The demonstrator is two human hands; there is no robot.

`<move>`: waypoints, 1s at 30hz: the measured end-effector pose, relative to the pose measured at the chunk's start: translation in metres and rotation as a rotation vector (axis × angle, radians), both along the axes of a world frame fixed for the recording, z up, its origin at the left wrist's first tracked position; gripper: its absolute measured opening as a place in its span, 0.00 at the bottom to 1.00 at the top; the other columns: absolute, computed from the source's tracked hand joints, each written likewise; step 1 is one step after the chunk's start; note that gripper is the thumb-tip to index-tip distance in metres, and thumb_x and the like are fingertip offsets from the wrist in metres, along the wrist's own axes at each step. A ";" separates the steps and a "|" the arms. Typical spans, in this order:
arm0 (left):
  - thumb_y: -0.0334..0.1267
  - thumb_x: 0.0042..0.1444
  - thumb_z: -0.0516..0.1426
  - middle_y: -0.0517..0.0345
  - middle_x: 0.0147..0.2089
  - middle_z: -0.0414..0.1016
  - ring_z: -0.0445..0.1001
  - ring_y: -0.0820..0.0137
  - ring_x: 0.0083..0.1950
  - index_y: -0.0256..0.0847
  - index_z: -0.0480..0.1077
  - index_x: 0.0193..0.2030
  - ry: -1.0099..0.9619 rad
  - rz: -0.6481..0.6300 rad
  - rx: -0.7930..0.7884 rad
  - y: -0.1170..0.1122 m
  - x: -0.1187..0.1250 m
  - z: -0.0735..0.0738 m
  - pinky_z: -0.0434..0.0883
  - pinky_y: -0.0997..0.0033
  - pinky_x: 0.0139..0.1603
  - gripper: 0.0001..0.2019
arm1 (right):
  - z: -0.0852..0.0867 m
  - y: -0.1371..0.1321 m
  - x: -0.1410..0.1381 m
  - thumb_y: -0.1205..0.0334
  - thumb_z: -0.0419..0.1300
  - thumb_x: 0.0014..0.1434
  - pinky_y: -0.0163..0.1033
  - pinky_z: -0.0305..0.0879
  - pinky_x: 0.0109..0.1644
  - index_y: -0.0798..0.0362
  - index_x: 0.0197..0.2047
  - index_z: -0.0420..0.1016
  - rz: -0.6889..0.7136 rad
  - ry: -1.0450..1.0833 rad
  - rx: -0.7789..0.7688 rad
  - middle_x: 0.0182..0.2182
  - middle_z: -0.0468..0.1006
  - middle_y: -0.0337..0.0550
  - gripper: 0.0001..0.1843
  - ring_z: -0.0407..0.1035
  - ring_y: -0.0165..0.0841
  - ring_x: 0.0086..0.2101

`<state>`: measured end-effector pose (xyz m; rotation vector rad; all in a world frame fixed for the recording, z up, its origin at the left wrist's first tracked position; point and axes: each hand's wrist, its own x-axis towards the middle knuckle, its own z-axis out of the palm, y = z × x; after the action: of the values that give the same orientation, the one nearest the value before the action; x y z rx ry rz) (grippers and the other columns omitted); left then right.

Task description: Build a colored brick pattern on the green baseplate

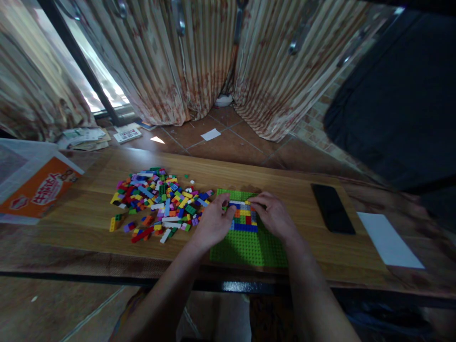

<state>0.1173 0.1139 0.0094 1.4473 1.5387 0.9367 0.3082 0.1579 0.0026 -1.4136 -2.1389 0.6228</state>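
Observation:
A green baseplate (245,247) lies on the wooden table (85,213) in front of me. A patch of coloured bricks (244,219) is built on its middle, with a white brick (238,203) along the patch's far edge. My left hand (213,223) rests on the plate's left side, fingers curled, thumb and forefinger pinching the white brick's left end. My right hand (274,214) lies over the plate's right side, fingertips pressed on the same brick's right end. A pile of loose coloured bricks (156,202) spreads out to the left of my left hand.
A black phone (332,208) lies on the table to the right, a white sheet (388,240) beyond it. An orange printed box in a clear bin (35,190) sits at far left. Curtains (199,61) hang behind, papers (123,134) on the tiled floor.

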 end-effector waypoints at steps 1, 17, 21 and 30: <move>0.37 0.59 0.53 0.47 0.51 0.75 0.75 0.64 0.48 0.36 0.67 0.56 -0.006 -0.003 0.005 0.000 0.000 -0.001 0.72 0.65 0.48 0.19 | 0.000 0.000 0.000 0.67 0.57 0.61 0.42 0.65 0.47 0.51 0.39 0.81 0.003 -0.006 0.001 0.36 0.77 0.44 0.10 0.70 0.35 0.39; 0.37 0.59 0.53 0.46 0.51 0.76 0.76 0.63 0.48 0.36 0.68 0.54 0.042 -0.008 0.026 0.000 0.000 -0.005 0.72 0.64 0.50 0.17 | 0.003 -0.003 -0.003 0.69 0.54 0.61 0.43 0.64 0.47 0.52 0.40 0.82 0.030 -0.104 0.016 0.36 0.75 0.46 0.13 0.69 0.36 0.39; 0.37 0.59 0.53 0.45 0.52 0.76 0.76 0.63 0.50 0.35 0.67 0.55 0.055 -0.013 0.023 -0.001 0.001 -0.004 0.71 0.63 0.53 0.18 | 0.001 -0.004 -0.005 0.69 0.53 0.61 0.41 0.65 0.46 0.53 0.41 0.81 -0.007 -0.064 0.023 0.35 0.76 0.45 0.14 0.70 0.35 0.38; 0.36 0.58 0.54 0.45 0.53 0.75 0.75 0.62 0.53 0.35 0.67 0.56 0.092 -0.014 0.034 -0.004 0.002 -0.001 0.71 0.61 0.56 0.19 | 0.006 -0.017 -0.012 0.73 0.50 0.59 0.40 0.63 0.47 0.50 0.42 0.81 -0.060 -0.269 0.083 0.37 0.77 0.45 0.20 0.69 0.36 0.40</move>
<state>0.1192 0.1100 0.0087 1.5420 1.5844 0.9026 0.2961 0.1406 0.0083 -1.5840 -2.2864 0.3325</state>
